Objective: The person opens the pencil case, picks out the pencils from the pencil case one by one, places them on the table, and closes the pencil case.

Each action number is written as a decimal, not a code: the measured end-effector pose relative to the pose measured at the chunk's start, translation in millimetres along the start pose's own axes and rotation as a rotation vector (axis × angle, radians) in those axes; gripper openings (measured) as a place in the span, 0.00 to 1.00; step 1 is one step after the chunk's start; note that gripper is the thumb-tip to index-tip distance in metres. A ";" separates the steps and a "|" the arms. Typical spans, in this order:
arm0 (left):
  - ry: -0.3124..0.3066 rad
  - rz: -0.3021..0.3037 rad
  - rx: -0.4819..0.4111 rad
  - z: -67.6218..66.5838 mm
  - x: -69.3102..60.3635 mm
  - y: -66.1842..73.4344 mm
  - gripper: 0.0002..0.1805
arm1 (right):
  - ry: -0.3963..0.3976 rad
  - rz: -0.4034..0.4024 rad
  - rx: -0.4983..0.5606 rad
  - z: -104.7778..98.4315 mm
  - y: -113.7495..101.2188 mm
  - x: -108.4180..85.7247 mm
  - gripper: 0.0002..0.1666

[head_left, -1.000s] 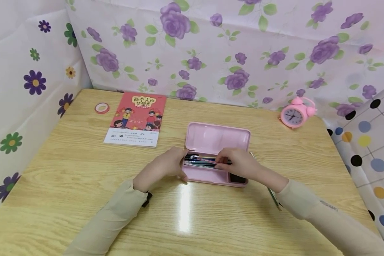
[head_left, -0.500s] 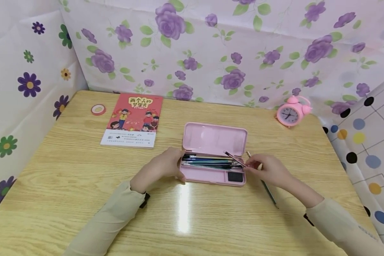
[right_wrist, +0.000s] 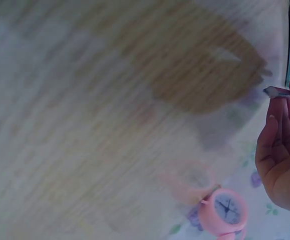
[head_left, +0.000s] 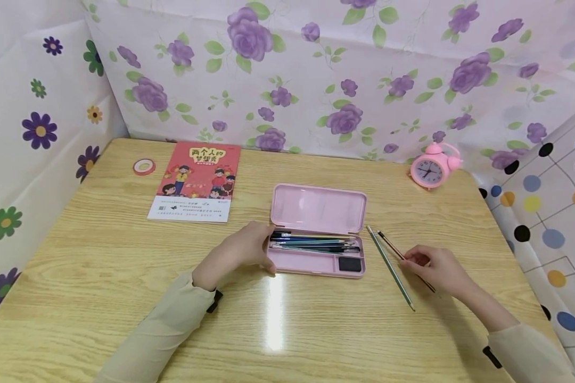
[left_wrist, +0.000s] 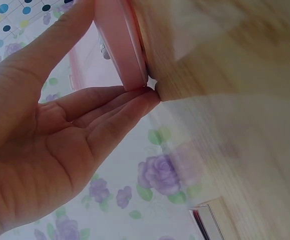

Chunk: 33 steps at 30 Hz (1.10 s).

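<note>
- One dark pencil (head_left: 391, 246) is pinched in the right grip (head_left: 436, 268), beside a green pencil (head_left: 391, 268).
- The left grip (head_left: 241, 249) holds the pink case (head_left: 318, 210) by one end.

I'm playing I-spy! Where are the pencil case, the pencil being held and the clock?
Pencil case (head_left: 318, 209): head view, inside its open lid.
Held pencil (head_left: 392, 246): head view, on its shaft.
Clock (head_left: 426, 172): head view, on its face.
</note>
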<state>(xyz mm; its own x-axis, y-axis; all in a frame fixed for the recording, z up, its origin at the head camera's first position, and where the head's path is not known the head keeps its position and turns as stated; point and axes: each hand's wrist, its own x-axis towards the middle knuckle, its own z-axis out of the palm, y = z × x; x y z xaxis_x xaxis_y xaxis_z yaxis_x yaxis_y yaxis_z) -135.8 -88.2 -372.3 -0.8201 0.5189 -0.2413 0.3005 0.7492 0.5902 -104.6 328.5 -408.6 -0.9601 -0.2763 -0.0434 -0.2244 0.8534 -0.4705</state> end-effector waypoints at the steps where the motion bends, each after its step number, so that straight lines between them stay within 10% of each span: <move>1: -0.002 -0.001 0.004 0.1 -0.2 0.0 0.49 | 0.000 0.019 -0.009 0.2 1.1 -1.3 0.10; 11: -0.001 -0.012 0.002 -0.3 -1.1 0.0 0.48 | 0.004 0.113 -0.019 9.0 0.8 -0.1 0.16; 33: 0.010 0.015 -0.008 1.3 -0.1 -1.8 0.44 | 0.040 0.014 0.013 17.7 -12.9 1.8 0.10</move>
<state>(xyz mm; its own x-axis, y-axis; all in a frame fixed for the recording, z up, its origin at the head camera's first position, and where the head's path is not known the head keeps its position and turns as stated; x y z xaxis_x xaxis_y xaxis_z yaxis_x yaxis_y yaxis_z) -135.6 -89.0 -374.4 -0.8205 0.5258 -0.2242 0.3089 0.7379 0.6001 -100.5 309.2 -418.2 -0.9691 -0.2464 -0.0148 -0.2091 0.8512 -0.4815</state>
